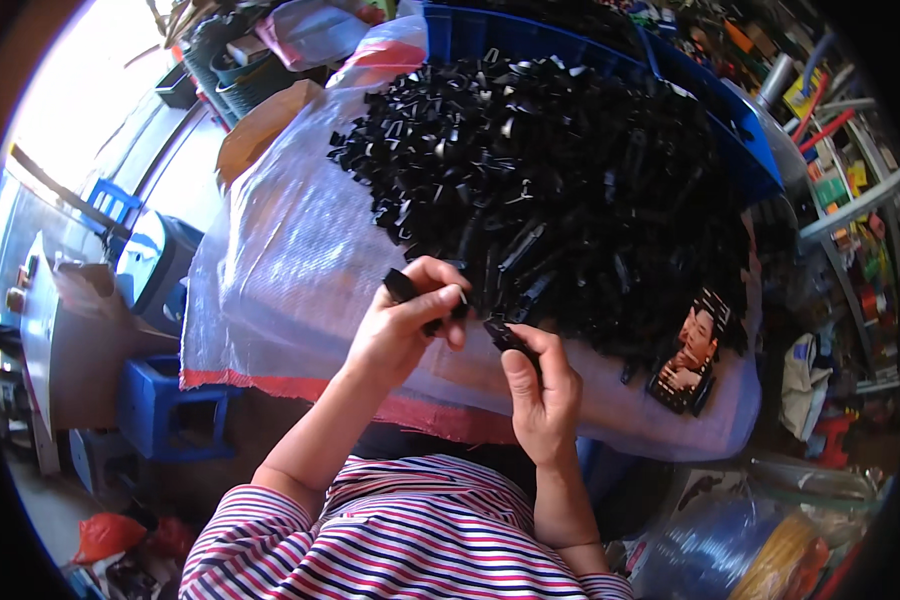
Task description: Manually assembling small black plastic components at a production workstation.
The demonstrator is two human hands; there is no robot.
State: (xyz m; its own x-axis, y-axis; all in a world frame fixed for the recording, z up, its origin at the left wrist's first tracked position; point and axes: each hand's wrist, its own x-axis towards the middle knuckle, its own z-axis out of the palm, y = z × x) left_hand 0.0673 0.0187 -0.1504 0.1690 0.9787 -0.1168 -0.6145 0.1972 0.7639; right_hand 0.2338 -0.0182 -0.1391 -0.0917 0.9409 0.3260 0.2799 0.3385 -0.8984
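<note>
My left hand [405,320] is closed around a small black plastic part [400,287], whose end sticks out past the fingers. Just to its right, my right hand [543,385] pinches another small black plastic part [502,333] between thumb and fingers. The two hands are close together but apart, over the near edge of a white woven sheet [290,270]. Beyond them lies a large heap of black plastic parts [540,180]. The exact shape of the held pieces is partly hidden by my fingers.
A blue crate [750,150] stands behind the heap. At the heap's right front lies a phone-shaped item with a picture [690,355]. A blue stool [170,410] is on the left, crowded shelves [850,190] on the right, and a clear plastic bag [720,545] at lower right.
</note>
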